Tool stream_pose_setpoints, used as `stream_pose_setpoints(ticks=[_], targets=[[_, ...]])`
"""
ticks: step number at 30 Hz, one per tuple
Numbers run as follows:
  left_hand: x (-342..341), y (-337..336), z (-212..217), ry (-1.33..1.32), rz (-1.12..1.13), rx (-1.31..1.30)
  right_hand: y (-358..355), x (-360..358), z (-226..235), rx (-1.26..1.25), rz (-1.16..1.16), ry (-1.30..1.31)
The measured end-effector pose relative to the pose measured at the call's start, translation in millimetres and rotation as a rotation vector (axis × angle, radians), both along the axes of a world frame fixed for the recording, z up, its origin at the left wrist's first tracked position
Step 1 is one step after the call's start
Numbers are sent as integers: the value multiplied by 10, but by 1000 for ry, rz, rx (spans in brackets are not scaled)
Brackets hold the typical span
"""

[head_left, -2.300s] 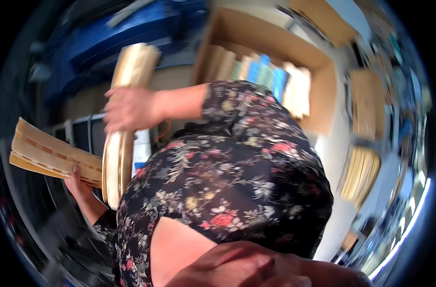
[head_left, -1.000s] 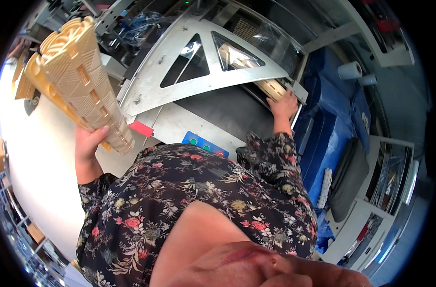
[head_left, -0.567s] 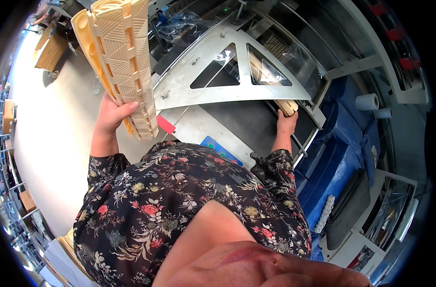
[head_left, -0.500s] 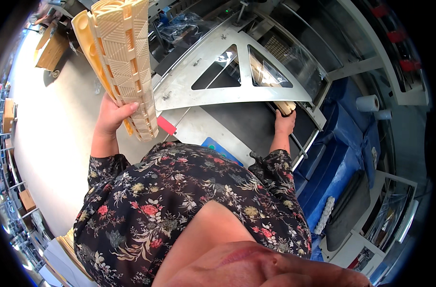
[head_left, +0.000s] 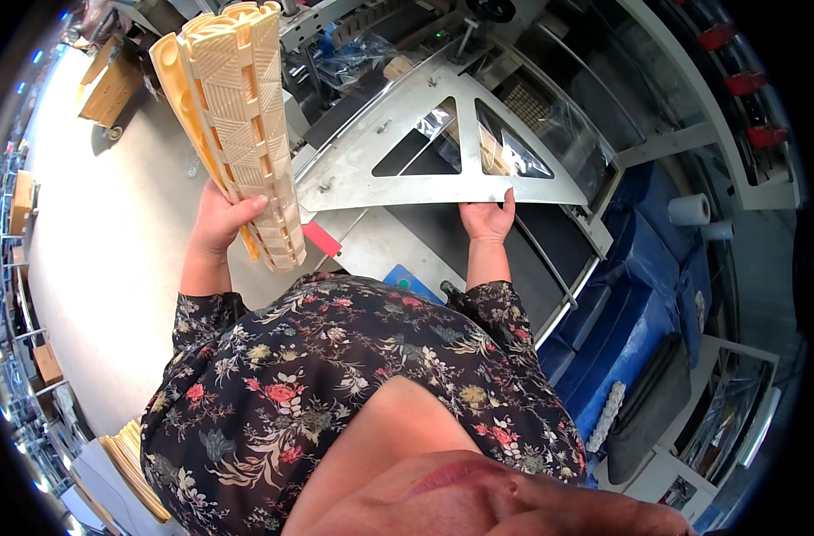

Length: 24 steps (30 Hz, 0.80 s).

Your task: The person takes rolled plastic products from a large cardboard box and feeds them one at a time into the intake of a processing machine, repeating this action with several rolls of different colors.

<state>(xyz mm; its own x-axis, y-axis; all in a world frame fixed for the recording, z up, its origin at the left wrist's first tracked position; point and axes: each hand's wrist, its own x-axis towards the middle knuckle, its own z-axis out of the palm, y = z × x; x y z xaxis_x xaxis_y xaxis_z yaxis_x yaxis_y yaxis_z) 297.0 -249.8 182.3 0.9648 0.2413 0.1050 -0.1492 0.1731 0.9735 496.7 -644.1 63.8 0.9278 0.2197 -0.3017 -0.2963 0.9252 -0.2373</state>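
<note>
My left hand (head_left: 224, 219) is closed around a tall bundle of cream plastic panels (head_left: 246, 125), held upright with a woven-pattern face and yellow curved pieces behind. My right hand (head_left: 487, 219) lies palm up at the near edge of a pale metal frame plate (head_left: 416, 189). Its thumb is stretched out over the edge; the other fingers go under the plate and are hidden. Under the plate's right cut-out, below clear film (head_left: 523, 161), part of a cream bundle (head_left: 493, 152) shows. A dark belt (head_left: 541, 241) runs beneath the plate.
Blue covered padding (head_left: 621, 277) and white rolls (head_left: 689, 209) stand right of the machine. A red block (head_left: 321, 239) and a blue button panel (head_left: 411, 284) sit near my body. A cardboard box on a cart (head_left: 108, 85) is far left; more cream panels (head_left: 134, 464) lie low left.
My right hand has let go of the cream bundle under the plate and moved left along the plate's edge. That bundle now lies deeper under the plate. My left hand keeps its panels.
</note>
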Motion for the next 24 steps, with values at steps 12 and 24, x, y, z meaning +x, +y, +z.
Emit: stream_pose_setpoints(ticks=[12,24], targets=[[-90,-15,55,40,46,56,258,23,-165,19,96,-54],[103,-131,184,96,-80,86,271,-533,-229,-465,309,118]])
